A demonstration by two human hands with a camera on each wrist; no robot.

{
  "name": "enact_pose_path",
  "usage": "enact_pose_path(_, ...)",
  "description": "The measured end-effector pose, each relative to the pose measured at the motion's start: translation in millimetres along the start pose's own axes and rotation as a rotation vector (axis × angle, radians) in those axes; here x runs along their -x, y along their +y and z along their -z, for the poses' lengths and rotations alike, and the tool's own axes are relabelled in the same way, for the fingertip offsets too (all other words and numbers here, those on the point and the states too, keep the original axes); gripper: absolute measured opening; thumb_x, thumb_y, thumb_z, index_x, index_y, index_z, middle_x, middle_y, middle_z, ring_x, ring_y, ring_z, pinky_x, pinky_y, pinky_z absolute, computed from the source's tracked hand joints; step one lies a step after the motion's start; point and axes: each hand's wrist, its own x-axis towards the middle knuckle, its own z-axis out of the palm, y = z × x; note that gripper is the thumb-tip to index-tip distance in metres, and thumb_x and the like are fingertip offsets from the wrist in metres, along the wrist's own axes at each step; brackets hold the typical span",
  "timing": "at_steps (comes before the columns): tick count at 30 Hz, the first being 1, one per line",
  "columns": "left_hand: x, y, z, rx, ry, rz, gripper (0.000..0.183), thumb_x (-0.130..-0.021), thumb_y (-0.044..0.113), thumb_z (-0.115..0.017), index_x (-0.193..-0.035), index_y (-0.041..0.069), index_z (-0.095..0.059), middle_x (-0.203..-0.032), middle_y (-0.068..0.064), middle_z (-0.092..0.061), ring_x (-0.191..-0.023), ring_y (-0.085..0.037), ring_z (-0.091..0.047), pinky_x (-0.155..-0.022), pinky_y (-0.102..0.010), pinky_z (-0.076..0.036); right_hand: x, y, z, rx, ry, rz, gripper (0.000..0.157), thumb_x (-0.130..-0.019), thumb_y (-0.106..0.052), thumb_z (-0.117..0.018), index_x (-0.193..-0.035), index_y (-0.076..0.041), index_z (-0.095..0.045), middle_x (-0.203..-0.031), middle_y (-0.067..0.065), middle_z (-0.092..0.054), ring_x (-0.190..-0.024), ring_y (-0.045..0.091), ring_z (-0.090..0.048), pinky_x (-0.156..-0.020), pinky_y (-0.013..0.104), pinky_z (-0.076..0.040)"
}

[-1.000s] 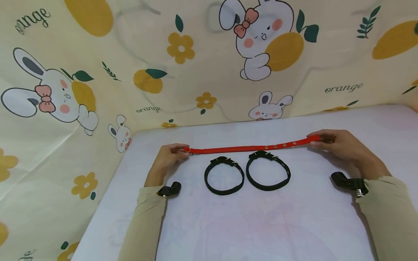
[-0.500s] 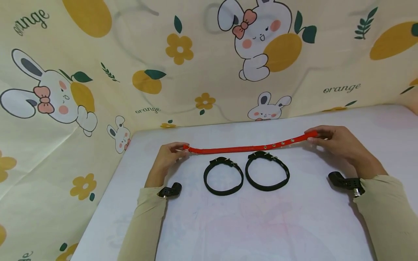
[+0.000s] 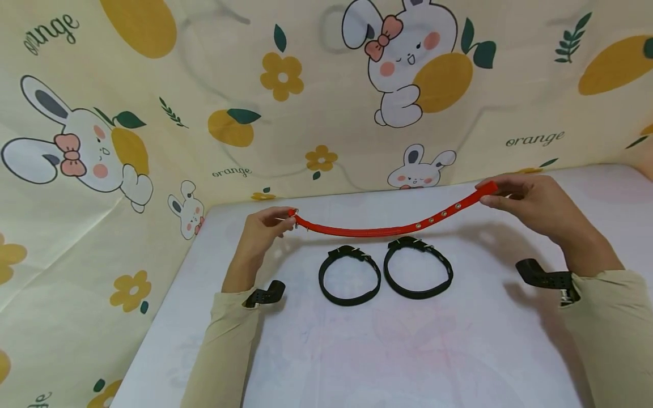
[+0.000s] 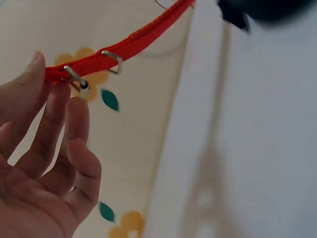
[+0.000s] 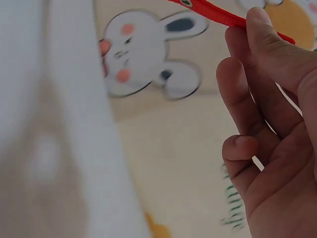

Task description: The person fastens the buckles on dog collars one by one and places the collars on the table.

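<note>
A red collar (image 3: 362,232) with metal eyelets hangs stretched between both hands, its middle sagging in a shallow curve. My left hand (image 3: 261,235) pinches its buckle end between thumb and fingertips; the left wrist view shows the silver buckle (image 4: 75,77) and a metal loop (image 4: 115,62) by the fingers. At the other end, my right hand (image 3: 543,207) pinches the plain tip beyond the eyelets. In the right wrist view the thumb presses the red strap (image 5: 225,16) against the index finger. Two black collars, a left one (image 3: 350,301) and a right one (image 3: 418,293), lie buckled into rings below it.
The collars lie on a white table (image 3: 388,351). Behind it and to the left rises a cream cloth (image 3: 285,124) printed with rabbits and oranges. Black wrist cameras (image 3: 267,293) sit at both sleeve cuffs.
Both hands have risen with the red collar, the right one more. The strap went from nearly straight to a sagging curve, and shadows now spread beneath it. The black collars stayed put.
</note>
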Motion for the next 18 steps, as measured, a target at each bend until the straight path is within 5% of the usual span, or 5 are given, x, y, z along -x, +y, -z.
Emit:
enact_pose_path(8, 13.5, 27.7, -6.1, 0.070, 0.011, -0.134, 0.030, -0.091, 0.018, -0.073, -0.120, 0.008, -0.070, -0.097, 0.006, -0.069, -0.090, -0.015, -0.064, -0.074, -0.022, -0.050, 6, -32, 7.2, 0.034, 0.061, 0.039, 0.033, -0.091, -0.035, -0.072, -0.118, -0.016, -0.071, -0.087, -0.031, -0.062, -0.084, 0.003, -0.053, -0.067, 0.024, -0.040)
enact_pose_path(14, 21.6, 40.0, -11.3, 0.118, 0.000, -0.184, 0.031, -0.091, 0.017, -0.074, -0.119, 0.005, -0.070, -0.093, 0.009, -0.071, -0.091, -0.015, -0.063, -0.075, -0.024, -0.049, 10, -50, 2.6, -0.033, 0.055, 0.128, 0.026, -0.095, -0.023, -0.069, -0.120, -0.017, -0.068, -0.095, -0.035, -0.065, -0.091, -0.012, -0.058, -0.078, 0.021, -0.039)
enact_pose_path(18, 28.1, 46.1, -16.8, 0.099, 0.020, -0.216, 0.029, -0.090, 0.016, -0.074, -0.117, 0.006, -0.071, -0.095, 0.007, -0.069, -0.095, -0.017, -0.062, -0.078, -0.025, -0.050, 10, -58, -6.2, -0.085, 0.038, 0.195, 0.025, -0.093, -0.015, -0.070, -0.119, -0.016, -0.068, -0.098, -0.029, -0.068, -0.092, -0.007, -0.062, -0.077, 0.016, -0.041)
